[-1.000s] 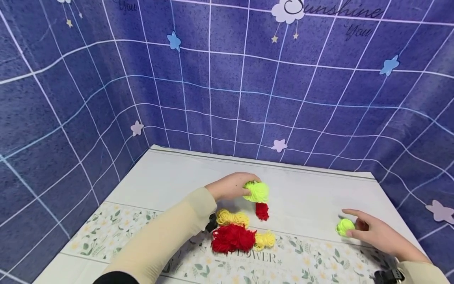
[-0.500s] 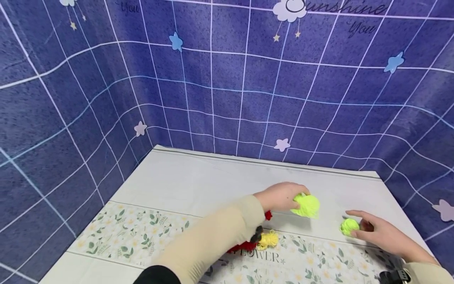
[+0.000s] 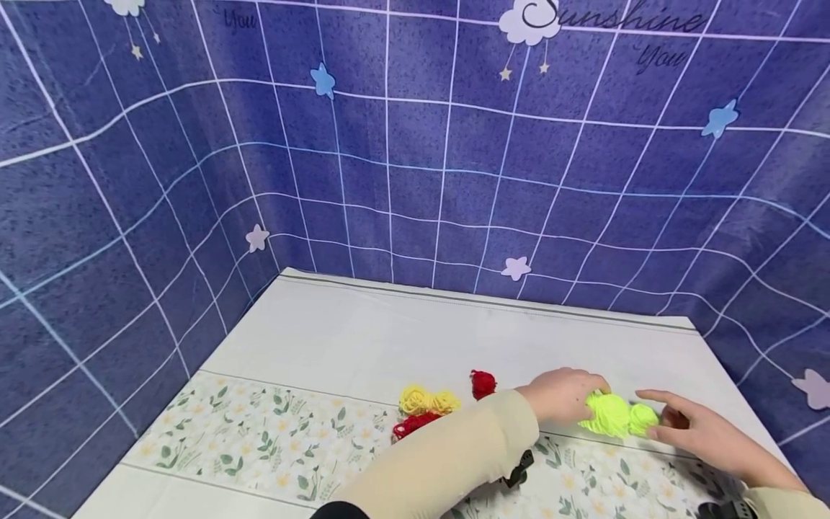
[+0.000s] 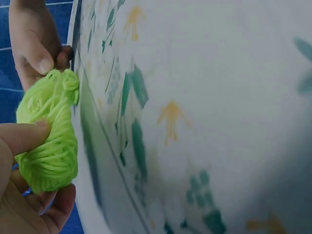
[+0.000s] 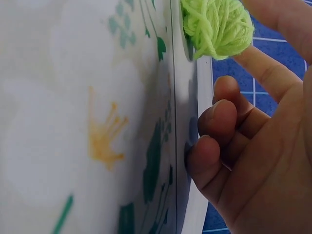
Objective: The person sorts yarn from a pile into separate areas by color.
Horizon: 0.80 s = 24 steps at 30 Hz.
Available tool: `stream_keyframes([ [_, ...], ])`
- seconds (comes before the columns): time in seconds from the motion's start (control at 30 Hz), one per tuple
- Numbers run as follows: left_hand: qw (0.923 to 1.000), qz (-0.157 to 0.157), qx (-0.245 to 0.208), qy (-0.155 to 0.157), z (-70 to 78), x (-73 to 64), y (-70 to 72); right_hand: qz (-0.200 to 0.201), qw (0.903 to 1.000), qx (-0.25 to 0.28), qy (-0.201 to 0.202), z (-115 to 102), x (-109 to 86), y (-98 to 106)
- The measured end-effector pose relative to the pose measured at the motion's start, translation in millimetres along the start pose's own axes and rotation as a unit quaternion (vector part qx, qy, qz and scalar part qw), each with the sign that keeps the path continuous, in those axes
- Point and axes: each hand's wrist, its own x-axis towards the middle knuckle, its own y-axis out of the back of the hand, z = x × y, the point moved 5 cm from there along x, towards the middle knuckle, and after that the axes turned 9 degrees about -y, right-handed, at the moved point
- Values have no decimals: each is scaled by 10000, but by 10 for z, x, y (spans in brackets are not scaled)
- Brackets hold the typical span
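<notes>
My left hand (image 3: 567,395) grips a larger neon-green yarn skein (image 3: 607,414), its thumb pressed on the strands in the left wrist view. This skein meets a smaller neon-green yarn ball (image 3: 644,419) at the right of the table. Thumb and index finger of my right hand (image 3: 690,427) lie about the small ball (image 5: 218,27); the thumb touches its side. Its other fingers curl loosely below the ball in the right wrist view. How firmly the small ball is held is hard to see.
A small red yarn bundle (image 3: 483,383), a yellow skein (image 3: 428,400) and a larger red skein (image 3: 413,425) lie mid-table, partly behind my left sleeve (image 3: 447,454). The white, flower-printed tabletop (image 3: 363,317) ends at a blue curtain (image 3: 415,180).
My left hand has carried the larger green skein right and nearer, up against the small green ball. The right hand has stayed beside the small ball.
</notes>
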Motion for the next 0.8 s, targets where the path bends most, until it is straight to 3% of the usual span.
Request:
stream_keyframes([
  [0.43, 9998, -28, -129, 149, -28, 28, -157, 113, 9992, 110, 355, -2, -69, 18],
  [0.8, 9993, 30, -285, 230, -34, 50, -161, 77, 9998, 191, 50, 17, -60, 7],
])
